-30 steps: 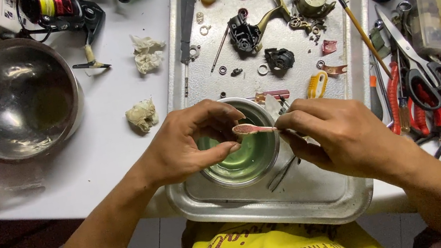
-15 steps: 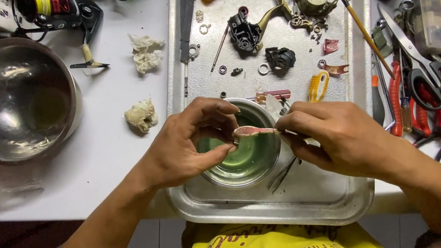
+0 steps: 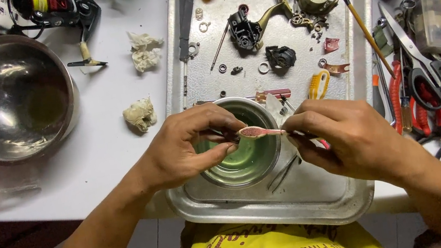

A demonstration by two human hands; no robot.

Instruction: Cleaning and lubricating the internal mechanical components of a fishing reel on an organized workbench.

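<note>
Head view: both hands meet over the small metal bowl [image 3: 245, 152] of greenish liquid, which stands at the near end of the metal tray [image 3: 309, 201]. Left hand [image 3: 186, 147] pinches a small part, mostly hidden between its fingertips. Right hand [image 3: 346, 136] is closed on the handle of a pink toothbrush [image 3: 260, 131], bristle head against that part. Disassembled reel parts [image 3: 260, 23] lie farther along the tray. Left of it stands a large steel bowl [image 3: 7, 96]; scissors [image 3: 424, 68] lie right.
</note>
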